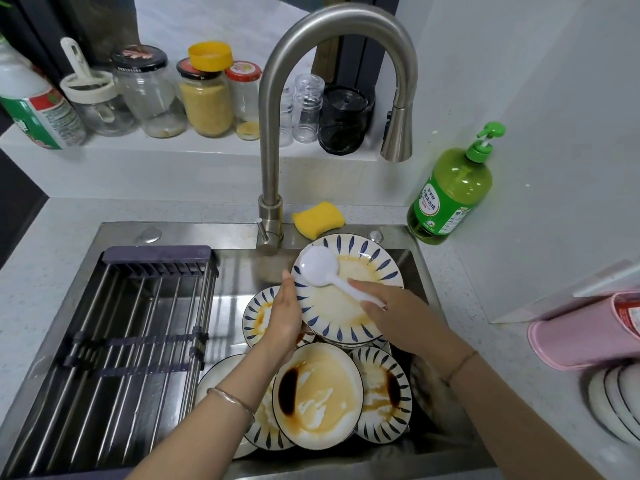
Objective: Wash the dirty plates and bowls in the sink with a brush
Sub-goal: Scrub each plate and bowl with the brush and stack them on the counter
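Head view: right hand (391,306) grips brush (320,268); left hand (285,317) apparently holds plate (332,310).

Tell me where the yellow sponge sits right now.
In the head view, the yellow sponge lies on the sink ledge, just right of the faucet base, behind the held plate.

The tap (341,26) and sink (194,230) are brushed, satin-dull metal, the plates (334,308) glossy glazed ceramic, the brush (320,268) smooth shiny white plastic, the sponge (318,220) soft and porous, the soap bottle (453,188) translucent green plastic, the jars (149,95) clear glass, and the bench (52,237) a matt speckled stone.
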{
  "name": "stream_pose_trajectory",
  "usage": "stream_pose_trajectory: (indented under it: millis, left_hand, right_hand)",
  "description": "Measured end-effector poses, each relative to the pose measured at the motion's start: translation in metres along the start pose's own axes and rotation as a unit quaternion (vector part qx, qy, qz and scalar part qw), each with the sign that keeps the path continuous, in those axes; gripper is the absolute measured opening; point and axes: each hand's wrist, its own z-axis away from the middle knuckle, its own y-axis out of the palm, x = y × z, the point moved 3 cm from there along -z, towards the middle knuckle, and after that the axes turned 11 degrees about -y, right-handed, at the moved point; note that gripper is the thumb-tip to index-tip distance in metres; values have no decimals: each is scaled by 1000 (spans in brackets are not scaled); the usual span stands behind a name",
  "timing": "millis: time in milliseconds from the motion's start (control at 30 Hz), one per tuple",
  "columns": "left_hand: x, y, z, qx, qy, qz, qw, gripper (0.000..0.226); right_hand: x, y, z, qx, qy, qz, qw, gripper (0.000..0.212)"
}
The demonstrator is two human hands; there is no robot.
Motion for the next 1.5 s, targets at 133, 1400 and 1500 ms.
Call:
stream_pose_trajectory:
  millis: [133, 1400, 1500]
  left_hand:
    - [-3, 0, 5, 19, 14, -5, 1000, 59]
    - [11, -19, -8, -17, -11, -8, 1000, 60]
    - [13, -23, -8, -10, -15, -5, 1000, 60]
  right_hand:
    - [2, -5, -3, -45, -3, 54, 998, 45]
    - [17, 23, 10, 45, -18, 152, 987, 46]
    - [8, 0, 15, 40, 28, 242, 969, 49]
